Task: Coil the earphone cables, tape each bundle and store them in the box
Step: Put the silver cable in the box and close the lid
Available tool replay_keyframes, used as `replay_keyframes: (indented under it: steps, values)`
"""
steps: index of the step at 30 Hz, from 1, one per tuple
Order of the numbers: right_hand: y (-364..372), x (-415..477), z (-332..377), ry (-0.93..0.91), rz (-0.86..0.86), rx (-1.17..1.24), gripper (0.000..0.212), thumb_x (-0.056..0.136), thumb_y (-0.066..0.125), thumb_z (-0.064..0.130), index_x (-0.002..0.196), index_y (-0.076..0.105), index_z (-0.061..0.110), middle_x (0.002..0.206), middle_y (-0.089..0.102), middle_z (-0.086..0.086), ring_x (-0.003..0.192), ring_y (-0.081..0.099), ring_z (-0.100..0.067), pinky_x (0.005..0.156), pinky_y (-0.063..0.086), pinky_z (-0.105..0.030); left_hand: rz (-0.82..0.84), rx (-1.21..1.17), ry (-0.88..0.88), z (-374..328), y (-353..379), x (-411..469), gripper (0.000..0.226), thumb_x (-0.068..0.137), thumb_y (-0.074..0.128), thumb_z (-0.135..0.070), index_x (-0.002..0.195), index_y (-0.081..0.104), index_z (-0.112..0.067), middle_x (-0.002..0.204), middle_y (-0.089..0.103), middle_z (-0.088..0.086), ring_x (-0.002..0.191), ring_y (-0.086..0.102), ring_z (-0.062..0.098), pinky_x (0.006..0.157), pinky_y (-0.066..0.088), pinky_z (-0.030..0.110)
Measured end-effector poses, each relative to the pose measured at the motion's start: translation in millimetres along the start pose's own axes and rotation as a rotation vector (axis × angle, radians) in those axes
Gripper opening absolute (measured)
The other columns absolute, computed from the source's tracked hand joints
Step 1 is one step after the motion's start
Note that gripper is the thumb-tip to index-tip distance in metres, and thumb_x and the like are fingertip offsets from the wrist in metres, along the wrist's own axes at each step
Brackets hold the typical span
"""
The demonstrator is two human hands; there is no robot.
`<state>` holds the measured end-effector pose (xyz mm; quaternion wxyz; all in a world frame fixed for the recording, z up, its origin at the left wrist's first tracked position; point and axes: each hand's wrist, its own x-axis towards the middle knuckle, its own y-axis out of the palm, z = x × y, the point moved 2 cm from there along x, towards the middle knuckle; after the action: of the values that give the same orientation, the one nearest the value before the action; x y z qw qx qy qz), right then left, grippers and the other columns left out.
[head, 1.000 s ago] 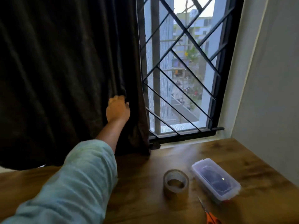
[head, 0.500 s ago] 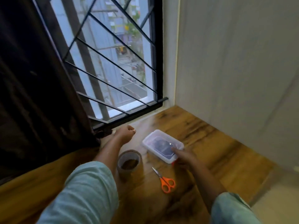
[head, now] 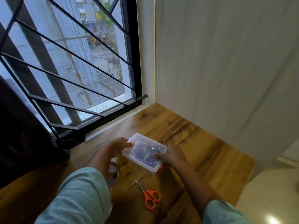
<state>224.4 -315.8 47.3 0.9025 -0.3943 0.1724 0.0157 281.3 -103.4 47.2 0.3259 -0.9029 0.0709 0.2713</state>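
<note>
A clear plastic box (head: 144,152) with its lid on lies on the wooden table, dark contents showing through the lid. My left hand (head: 119,145) grips its far left end, thumb on the lid. My right hand (head: 169,155) holds its near right end, thumb pressed on the lid's edge. A roll of brown tape (head: 114,174) stands under my left forearm, mostly hidden by it. No earphone cable is plainly visible.
Orange-handled scissors (head: 149,197) lie shut on the wooden table (head: 194,143) just in front of the box. A barred window (head: 72,70) and a dark curtain (head: 24,143) stand behind on the left. A pale wall (head: 226,70) bounds the right; the table edge drops off at right.
My left hand has left the curtain and come down onto the box. My right hand has come into view and taken the box's other end. The view has swung right and down.
</note>
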Motion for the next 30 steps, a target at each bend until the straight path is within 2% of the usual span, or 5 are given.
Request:
replay_keyframes:
  steps: [4, 10, 17, 24, 30]
  values:
    - [-3, 2, 10, -0.06, -0.026, -0.096, 0.069, 0.082, 0.07, 0.041, 0.136, 0.041, 0.01, 0.138, 0.051, -0.009, 0.124, 0.052, -0.024, 0.097, 0.044, -0.031, -0.106, 0.096, 0.03, -5, -6, 8, 0.036, 0.082, 0.071, -0.019, 0.113, 0.064, -0.002, 0.107, 0.065, 0.013, 0.092, 0.061, 0.022, 0.09, 0.053, 0.034]
    - [3, 3, 16, -0.111, -0.066, -0.133, 0.055, 0.086, 0.067, 0.031, 0.133, 0.043, 0.014, 0.135, 0.054, -0.008, 0.122, 0.054, -0.023, 0.097, 0.046, -0.032, -0.367, 0.129, 0.108, -6, 16, -3, 0.029, 0.089, 0.062, -0.016, 0.115, 0.063, -0.003, 0.093, 0.061, 0.009, 0.072, 0.053, 0.013, 0.056, 0.041, 0.018]
    - [3, 3, 15, -0.128, -0.061, -0.113, 0.057, 0.087, 0.067, 0.03, 0.135, 0.043, 0.011, 0.136, 0.053, -0.009, 0.124, 0.052, -0.024, 0.098, 0.045, -0.032, -0.425, 0.24, 0.131, -5, 23, -17, 0.026, 0.095, 0.052, -0.025, 0.115, 0.061, -0.011, 0.104, 0.065, 0.008, 0.082, 0.059, 0.019, 0.069, 0.047, 0.026]
    - [4, 13, 17, -0.091, -0.093, -0.043, 0.043, 0.091, 0.062, 0.029, 0.125, 0.051, 0.005, 0.128, 0.058, -0.015, 0.116, 0.057, -0.03, 0.092, 0.047, -0.036, -0.475, 0.321, 0.065, 19, -26, -46, 0.043, 0.096, 0.048, -0.033, 0.134, 0.049, -0.014, 0.141, 0.048, 0.012, 0.128, 0.045, 0.03, 0.104, 0.04, 0.036]
    - [33, 28, 33, -0.038, 0.02, 0.101, 0.036, 0.096, 0.045, 0.018, 0.12, 0.058, -0.005, 0.124, 0.059, -0.026, 0.112, 0.058, -0.04, 0.095, 0.048, -0.043, -0.586, 0.015, -0.031, 82, -83, -113, 0.019, 0.091, 0.058, -0.022, 0.102, 0.071, -0.014, 0.106, 0.067, 0.013, 0.104, 0.062, 0.029, 0.089, 0.051, 0.031]
